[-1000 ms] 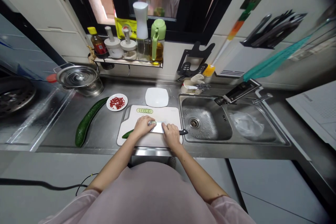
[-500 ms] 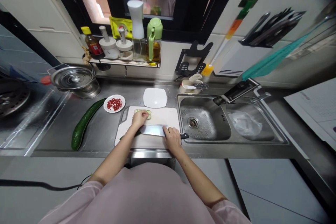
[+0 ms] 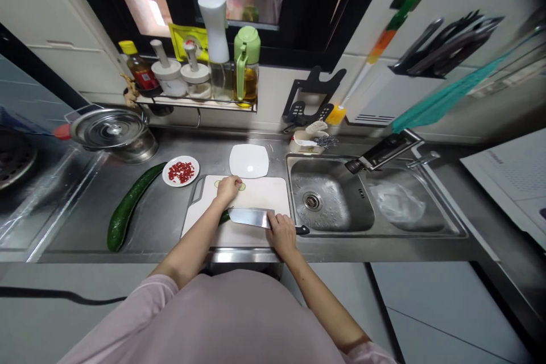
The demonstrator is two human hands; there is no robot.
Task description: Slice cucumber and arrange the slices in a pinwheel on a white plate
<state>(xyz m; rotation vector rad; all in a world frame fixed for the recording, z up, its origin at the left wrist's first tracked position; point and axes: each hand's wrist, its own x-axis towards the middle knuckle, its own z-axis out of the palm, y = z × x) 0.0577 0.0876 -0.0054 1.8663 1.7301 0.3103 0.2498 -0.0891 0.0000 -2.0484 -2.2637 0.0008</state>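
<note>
The person's right hand (image 3: 282, 233) is closed around the broad-bladed kitchen knife (image 3: 251, 218), whose blade points leftward from the fingers, low over the white cutting board (image 3: 256, 196); the black handle end sticks out to the right of that hand, past the board's edge. The left hand (image 3: 229, 189) is at the far side of the board, its fingers bent together over the cucumber slices (image 3: 242, 187), some of which show on both sides of it; whether it grips any slice cannot be told. The cut cucumber (image 3: 224, 216) lies nearer the body than the left hand, by the blade's tip and partly hidden by the forearm. Just beyond the left hand sits the white square dish (image 3: 249, 160); to its left are the plate of chopped red pieces (image 3: 181, 171) and, farther left, the large cucumber (image 3: 130, 207); the sink (image 3: 336, 213) is right of the right hand.
</note>
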